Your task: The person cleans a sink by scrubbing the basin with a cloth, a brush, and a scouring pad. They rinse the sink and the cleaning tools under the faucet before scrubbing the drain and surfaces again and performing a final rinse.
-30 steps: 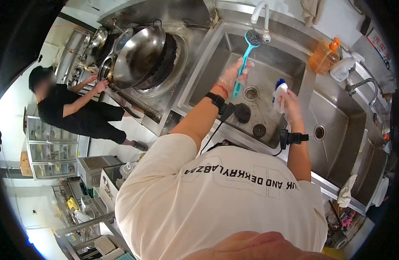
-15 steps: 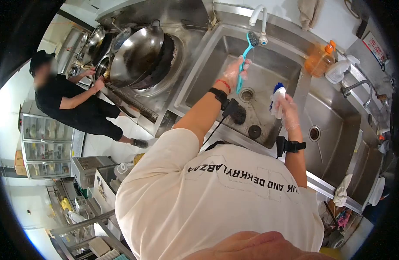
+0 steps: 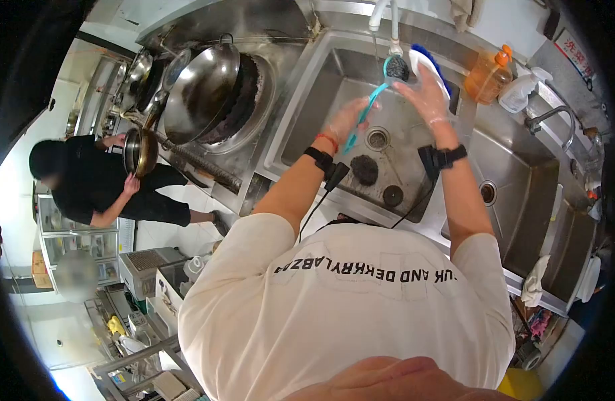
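My left hand, in a clear plastic glove, is closed round the turquoise handle of a scrubbing brush over the sink. The brush's dark scourer head is below the faucet. My right hand, also gloved, holds a white brush with blue bristles near the sink's back right corner, beside the scourer head. In the sink lie a dark scouring pad, a round black stopper and the drain.
A large wok sits on the stove at the left. Farther left, a co-worker in black holds a metal pan. An orange soap bottle and a white spray bottle stand behind a second sink.
My right hand has moved up with the white brush, close to the faucet and scourer head. My left hand has shifted slightly left and down. The co-worker has lifted a pan away from the stove.
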{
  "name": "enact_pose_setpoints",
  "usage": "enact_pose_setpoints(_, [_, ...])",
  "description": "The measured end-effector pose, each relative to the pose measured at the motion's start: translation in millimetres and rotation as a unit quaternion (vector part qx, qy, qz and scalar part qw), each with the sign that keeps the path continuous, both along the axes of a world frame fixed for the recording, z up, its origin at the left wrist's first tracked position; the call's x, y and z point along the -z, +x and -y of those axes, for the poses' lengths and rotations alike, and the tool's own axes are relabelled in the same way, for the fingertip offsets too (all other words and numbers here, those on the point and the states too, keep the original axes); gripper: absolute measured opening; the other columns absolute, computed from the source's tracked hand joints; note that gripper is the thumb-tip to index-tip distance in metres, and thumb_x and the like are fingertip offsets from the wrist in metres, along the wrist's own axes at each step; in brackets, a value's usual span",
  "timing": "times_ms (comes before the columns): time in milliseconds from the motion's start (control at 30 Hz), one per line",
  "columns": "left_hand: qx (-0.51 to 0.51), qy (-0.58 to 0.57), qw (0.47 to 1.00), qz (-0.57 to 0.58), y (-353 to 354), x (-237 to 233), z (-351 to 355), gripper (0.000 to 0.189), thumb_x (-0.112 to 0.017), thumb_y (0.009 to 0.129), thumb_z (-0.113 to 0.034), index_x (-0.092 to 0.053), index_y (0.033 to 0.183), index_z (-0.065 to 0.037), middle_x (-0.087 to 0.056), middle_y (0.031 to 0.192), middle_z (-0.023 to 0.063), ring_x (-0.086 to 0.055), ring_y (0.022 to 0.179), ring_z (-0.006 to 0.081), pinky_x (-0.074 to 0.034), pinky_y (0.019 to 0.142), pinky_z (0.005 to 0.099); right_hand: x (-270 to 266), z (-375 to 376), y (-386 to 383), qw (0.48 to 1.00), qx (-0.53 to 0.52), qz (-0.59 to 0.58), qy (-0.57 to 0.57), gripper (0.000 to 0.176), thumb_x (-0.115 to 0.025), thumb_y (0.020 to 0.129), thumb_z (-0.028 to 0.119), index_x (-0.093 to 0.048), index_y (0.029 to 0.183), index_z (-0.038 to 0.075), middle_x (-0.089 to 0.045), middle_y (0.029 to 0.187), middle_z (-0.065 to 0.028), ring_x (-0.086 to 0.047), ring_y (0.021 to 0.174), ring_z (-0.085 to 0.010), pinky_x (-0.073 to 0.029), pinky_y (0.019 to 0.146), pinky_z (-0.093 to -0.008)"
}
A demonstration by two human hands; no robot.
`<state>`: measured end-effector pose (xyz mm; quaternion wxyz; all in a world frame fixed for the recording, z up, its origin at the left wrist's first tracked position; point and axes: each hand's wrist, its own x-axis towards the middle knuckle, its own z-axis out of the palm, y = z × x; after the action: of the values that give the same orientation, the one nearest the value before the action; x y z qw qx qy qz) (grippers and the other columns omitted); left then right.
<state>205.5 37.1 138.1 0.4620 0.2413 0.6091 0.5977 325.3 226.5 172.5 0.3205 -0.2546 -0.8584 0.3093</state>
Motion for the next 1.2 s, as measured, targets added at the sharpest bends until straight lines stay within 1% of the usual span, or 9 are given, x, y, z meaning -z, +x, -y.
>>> enact_pose_setpoints(67, [-0.016, -0.002, 1.000, -0.011, 1, 1, 0, 0.040, -0.045, 0.095, -0.045, -0.063, 0.101, -0.010, -0.045, 0.072, -0.0020, -0.041, 0.060, 0.0100, -0.037, 0.056, 0.0245, 6, -3, -18, 1.000, -0.011, -0.003, -0.001, 0.068, -0.073, 0.075, 0.041, -0.052, 0.127, 0.002, -0.054, 0.125, -0.0219, -0.053, 0.115, -0.0347, -0.041, 0.098, -0.0402])
enact_pose_setpoints(367, [-0.092, -0.054, 0.991, -0.081, 14, -4, 1, 0.036, -0.045, 0.096, -0.040, -0.061, 0.098, -0.008, -0.046, 0.069, -0.0012, -0.044, 0.055, 0.0093, -0.036, 0.049, 0.0252, 13, -6, -27, 0.999, -0.021, -0.014, 0.021, 0.058, -0.071, 0.077, 0.037, -0.056, 0.122, 0.005, -0.058, 0.121, -0.0161, -0.058, 0.108, -0.0322, -0.045, 0.092, -0.0384])
enact_pose_setpoints(467, [-0.108, -0.055, 0.987, -0.103, 16, -1, -1, 0.036, -0.044, 0.097, -0.039, -0.061, 0.098, -0.008, -0.046, 0.067, -0.0018, -0.044, 0.055, 0.0088, -0.036, 0.049, 0.0250, 11, -4, -28, 0.998, -0.029, -0.036, -0.052, 0.056, -0.072, 0.076, 0.037, -0.058, 0.118, 0.003, -0.061, 0.116, -0.0180, -0.058, 0.106, -0.0335, -0.046, 0.091, -0.0380])
enact_pose_setpoints(567, [-0.132, -0.045, 0.978, -0.156, 17, 6, -4, 0.035, -0.043, 0.097, -0.039, -0.061, 0.098, -0.008, -0.046, 0.066, -0.0025, -0.044, 0.055, 0.0083, -0.036, 0.050, 0.0246, 27, -9, -35, 0.995, 0.001, -0.073, -0.064, 0.052, -0.073, 0.076, 0.035, -0.060, 0.114, 0.001, -0.064, 0.109, -0.0153, -0.061, 0.101, -0.0286, -0.046, 0.089, -0.0348])
enact_pose_setpoints(633, [-0.152, -0.034, 0.964, -0.213, 12, 18, -7, 0.035, -0.043, 0.097, -0.038, -0.061, 0.098, -0.007, -0.047, 0.067, -0.0030, -0.043, 0.055, 0.0081, -0.036, 0.050, 0.0241, 9, -12, -32, 0.983, -0.007, -0.056, -0.173, 0.050, -0.074, 0.077, 0.034, -0.062, 0.112, 0.001, -0.064, 0.104, -0.0120, -0.061, 0.095, -0.0220, -0.047, 0.082, -0.0314])
enact_pose_setpoints(767, [-0.143, -0.064, 0.981, -0.113, 2, 14, -13, 0.035, -0.044, 0.096, -0.039, -0.061, 0.099, -0.008, -0.047, 0.071, -0.0022, -0.042, 0.057, 0.0088, -0.037, 0.052, 0.0247, 22, -27, -31, 0.918, -0.045, -0.089, -0.383, 0.044, -0.073, 0.078, 0.030, -0.063, 0.110, 0.001, -0.064, 0.094, -0.0043, -0.058, 0.079, -0.0103, -0.045, 0.066, -0.0249])
enact_pose_setpoints(867, [-0.167, -0.079, 0.981, -0.059, -11, 14, -18, 0.035, -0.044, 0.096, -0.038, -0.061, 0.099, -0.007, -0.047, 0.073, -0.0008, -0.043, 0.058, 0.0097, -0.037, 0.053, 0.0253, 58, -30, -30, 0.897, 0.018, -0.131, -0.422, 0.040, -0.071, 0.081, 0.029, -0.063, 0.107, 0.000, -0.063, 0.083, -0.0022, -0.054, 0.069, -0.0079, -0.042, 0.057, -0.0233])
enact_pose_setpoints(1033, [-0.181, -0.025, 0.982, 0.051, -26, 16, -32, 0.033, -0.045, 0.096, -0.036, -0.061, 0.098, -0.007, -0.047, 0.073, -0.0007, -0.043, 0.056, 0.0101, -0.036, 0.051, 0.0249, 74, -20, -11, 0.893, -0.008, -0.082, -0.443, 0.030, -0.065, 0.085, 0.025, -0.064, 0.102, 0.000, -0.061, 0.076, -0.0002, -0.051, 0.063, -0.0066, -0.039, 0.055, -0.0220])
enact_pose_setpoints(1200, [-0.122, 0.037, 0.975, 0.179, -30, 10, -37, 0.032, -0.044, 0.097, -0.036, -0.058, 0.098, -0.007, -0.046, 0.072, -0.0034, -0.039, 0.051, 0.0076, -0.034, 0.049, 0.0233, 72, -13, 4, 0.874, -0.012, -0.086, -0.478, 0.022, -0.062, 0.086, 0.022, -0.064, 0.095, 0.002, -0.058, 0.071, 0.0011, -0.050, 0.061, -0.0063, -0.038, 0.054, -0.0219])
